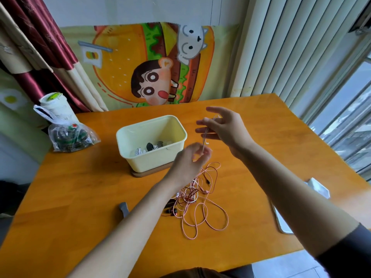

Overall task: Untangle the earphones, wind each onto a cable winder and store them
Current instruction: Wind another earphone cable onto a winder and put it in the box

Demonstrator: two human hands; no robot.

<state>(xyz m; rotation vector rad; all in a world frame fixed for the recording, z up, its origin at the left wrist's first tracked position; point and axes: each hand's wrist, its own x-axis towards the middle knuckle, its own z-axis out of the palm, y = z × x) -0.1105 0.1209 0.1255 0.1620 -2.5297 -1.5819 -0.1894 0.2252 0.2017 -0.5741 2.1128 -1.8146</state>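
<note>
A tangle of pink and red earphone cables [197, 199] lies on the orange table, with dark red earbuds [172, 211] at its left edge. My right hand [222, 126] is raised above the table with a pink cable looped over its spread fingers. My left hand [192, 159], blurred, pinches the same pink cable [204, 140] just below it. A pale yellow box [128, 135] stands to the left on a brown lid and holds white and dark wound items. A grey cable winder [124, 208] lies near my left forearm.
A clear plastic bag [70, 137] with dark items and a white cup [55, 106] stand at the table's far left corner. A white flat object [281, 221] and a white packet [319, 188] lie at the right behind my right forearm.
</note>
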